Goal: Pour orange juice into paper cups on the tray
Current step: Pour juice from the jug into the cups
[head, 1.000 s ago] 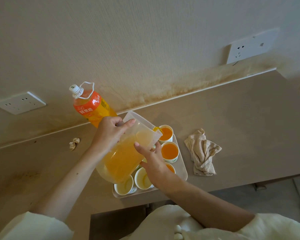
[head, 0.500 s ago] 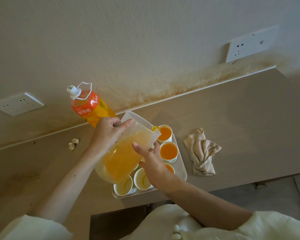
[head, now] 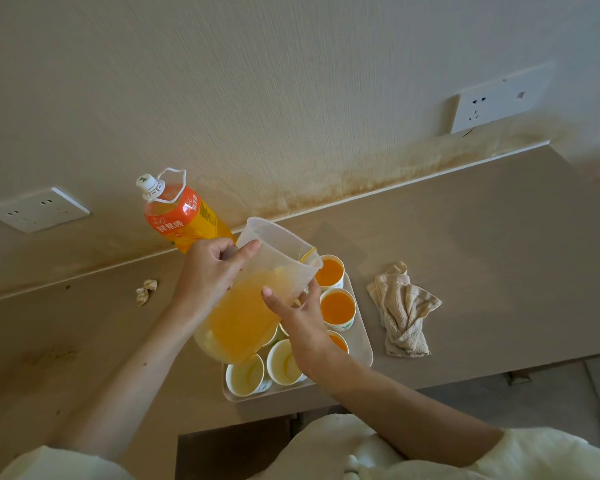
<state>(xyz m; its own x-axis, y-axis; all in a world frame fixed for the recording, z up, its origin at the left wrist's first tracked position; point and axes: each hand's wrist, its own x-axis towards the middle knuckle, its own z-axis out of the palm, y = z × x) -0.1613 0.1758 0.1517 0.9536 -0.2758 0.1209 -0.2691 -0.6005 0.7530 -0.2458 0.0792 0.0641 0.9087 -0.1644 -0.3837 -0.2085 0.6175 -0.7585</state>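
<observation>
- My pale sleeves (head: 534,455) fill the bottom edge, with both bare forearms reaching out over the beige surface (head: 465,254).
- At the near end of the white plastic tray (head: 363,344) stand two empty white paper cups (head: 245,375).
- My right hand (head: 302,323) props the pitcher from below. Its fingers (head: 313,289) are spread and fairly straight, and the thumb lies flat on the side wall.
- The clear plastic pitcher (head: 257,306) hangs tilted above the tray, about half full of orange juice (head: 243,323), spout pointing away from me.
- My left hand (head: 208,271) grips the pitcher near its rim, fingers curled in, thumb stretched along the top edge.
- A streak of juice sits in the spout, just beside the farthest cup.
- Three filled paper cups (head: 338,306) line the tray's right side; my wrist half hides the nearest.
- A crumpled beige cloth (head: 402,310) lies just right of the tray.
- Behind the pitcher stands an orange-labelled juice bottle (head: 177,216), white cap on.
</observation>
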